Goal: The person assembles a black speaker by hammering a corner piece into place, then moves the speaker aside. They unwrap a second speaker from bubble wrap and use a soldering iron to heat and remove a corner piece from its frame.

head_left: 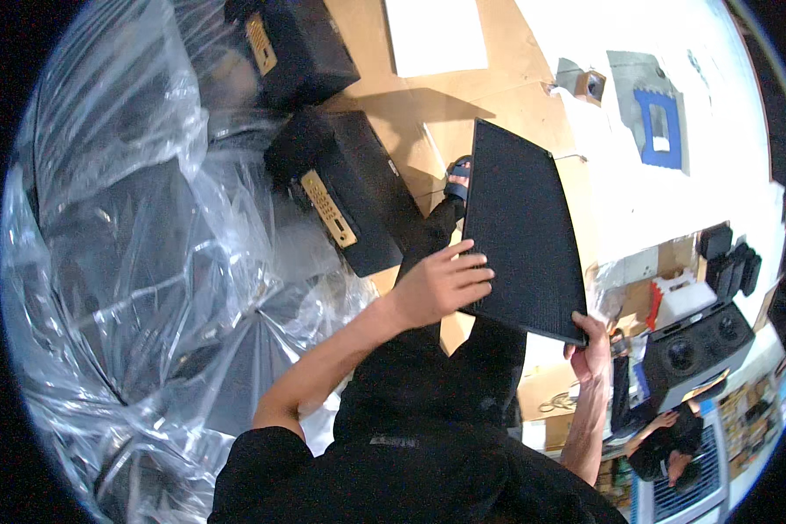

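A black speaker grille (524, 231), a flat mesh panel with one curved side, is held up in front of my body. My left hand (445, 281) grips its left edge, fingers lying across the mesh face and the thumb out of sight. At the lower right corner, my right hand (590, 345) is closed around the frame, thumb along the edge. Just left of the grille lies a black speaker cabinet (355, 175) with a gold connector plate (327, 208) on it.
A second black cabinet (301, 52) lies farther off. Clear plastic sheeting (148, 262) covers the left side. A white board (437, 35) rests on the brown floor covering (515, 52). To the right are a two-cone speaker (703, 345), a blue frame (658, 131) and another person (672, 445).
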A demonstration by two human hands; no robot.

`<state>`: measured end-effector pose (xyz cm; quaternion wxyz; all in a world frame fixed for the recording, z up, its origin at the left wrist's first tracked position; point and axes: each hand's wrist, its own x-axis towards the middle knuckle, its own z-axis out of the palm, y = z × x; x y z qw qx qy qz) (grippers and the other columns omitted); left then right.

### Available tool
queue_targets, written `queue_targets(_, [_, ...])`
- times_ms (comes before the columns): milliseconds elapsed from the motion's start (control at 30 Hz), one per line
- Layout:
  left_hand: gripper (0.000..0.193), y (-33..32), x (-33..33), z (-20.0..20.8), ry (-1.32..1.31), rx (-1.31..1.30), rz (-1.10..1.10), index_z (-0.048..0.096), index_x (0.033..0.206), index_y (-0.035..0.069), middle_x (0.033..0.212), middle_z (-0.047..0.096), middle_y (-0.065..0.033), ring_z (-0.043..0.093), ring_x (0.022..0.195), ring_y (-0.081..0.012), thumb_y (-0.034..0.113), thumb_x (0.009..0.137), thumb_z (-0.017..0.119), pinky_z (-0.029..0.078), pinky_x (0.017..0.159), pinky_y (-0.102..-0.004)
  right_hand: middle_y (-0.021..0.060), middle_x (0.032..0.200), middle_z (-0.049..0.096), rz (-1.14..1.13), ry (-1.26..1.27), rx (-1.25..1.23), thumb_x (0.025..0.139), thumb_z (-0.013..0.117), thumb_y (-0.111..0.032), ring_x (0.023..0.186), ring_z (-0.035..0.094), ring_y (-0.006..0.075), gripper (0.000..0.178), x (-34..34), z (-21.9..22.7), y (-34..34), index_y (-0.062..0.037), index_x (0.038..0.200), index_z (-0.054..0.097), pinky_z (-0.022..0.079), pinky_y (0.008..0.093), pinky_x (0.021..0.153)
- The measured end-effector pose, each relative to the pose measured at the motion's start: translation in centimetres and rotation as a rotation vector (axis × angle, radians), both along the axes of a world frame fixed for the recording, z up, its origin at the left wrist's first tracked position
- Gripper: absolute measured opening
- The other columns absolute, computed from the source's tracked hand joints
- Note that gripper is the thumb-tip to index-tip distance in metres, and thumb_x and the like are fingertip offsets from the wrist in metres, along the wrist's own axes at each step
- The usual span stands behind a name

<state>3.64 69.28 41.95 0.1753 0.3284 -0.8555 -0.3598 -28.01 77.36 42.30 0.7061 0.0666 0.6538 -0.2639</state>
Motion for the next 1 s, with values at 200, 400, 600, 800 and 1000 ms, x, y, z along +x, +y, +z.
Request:
queue_targets(200, [0.040, 1.4, 0.7, -1.3, 0.104, 0.127, 0.405, 0.068, 0.098, 0.005, 0.108, 0.068, -0.0085, 0.061, 0.108, -0.0270, -0.002, 0.059, 0.072, 0.043, 0.103, -0.0473, 0.0098, 0.056, 0.055, 0.193, 0.100, -0.033, 0.090, 0.054, -0.025, 0.041, 0.053, 0.0197, 0.026, 1.3, 0.2, -11.1, -0.0017, 0.079, 0.058, 0.043, 0.0302, 0.039])
queue_targets(400, [0.036, 3.4, -1.9, -3.0, 0.204, 0.283, 0.691, 0.068, 0.106, 0.005, 0.112, 0.067, -0.0116, 0.065, 0.103, -0.0250, 0.001, 0.070, 0.074, 0.052, 0.093, -0.0366, 0.0073, 0.063, 0.055, 0.453, 0.113, -0.149, 0.092, 0.052, -0.040, 0.047, 0.056, 0.0186, 0.035, 3.2, -1.5, -19.7, -0.0054, 0.086, 0.055, 0.044, 0.0296, 0.040])
queue_targets(600, [0.033, 3.0, -1.7, -4.5, 0.163, 0.424, 0.928, 0.069, 0.102, 0.007, 0.094, 0.070, -0.0126, 0.069, 0.082, -0.0256, 0.009, 0.071, 0.076, 0.055, 0.073, -0.0327, 0.0250, 0.127, 0.051, 0.817, 0.298, -0.594, 0.093, 0.054, -0.046, 0.106, 0.060, 0.0303, 0.069, 3.5, -8.2, -17.7, 0.0022, 0.138, 0.036, 0.055, 0.0364, 0.076])
queue_targets(800, [0.017, 1.1, 2.4, -4.3, 0.231, 0.602, 0.990, 0.071, 0.091, 0.002, 0.069, 0.066, -0.0133, 0.061, 0.056, -0.0172, 0.016, 0.081, 0.072, 0.045, 0.054, -0.0289, 0.0255, 0.148, 0.026, 1.112, 0.335, -0.757, 0.074, 0.081, -0.030, 0.135, 0.030, 0.0406, 0.103, 4.7, -15.8, -14.6, -0.0067, 0.149, 0.015, 0.038, 0.0530, 0.102])
queue_targets(1000, [0.018, -0.1, 5.3, -1.3, 0.140, 0.845, 0.938, 0.071, 0.091, -0.001, 0.065, 0.063, -0.0078, 0.054, 0.057, -0.0070, 0.014, 0.082, 0.073, 0.042, 0.053, -0.0271, 0.0219, 0.147, 0.033, 1.250, 0.390, -0.637, 0.064, 0.087, -0.033, 0.134, 0.034, 0.0368, 0.110, 5.7, -17.6, -14.6, -0.0061, 0.148, 0.020, 0.039, 0.0494, 0.104])
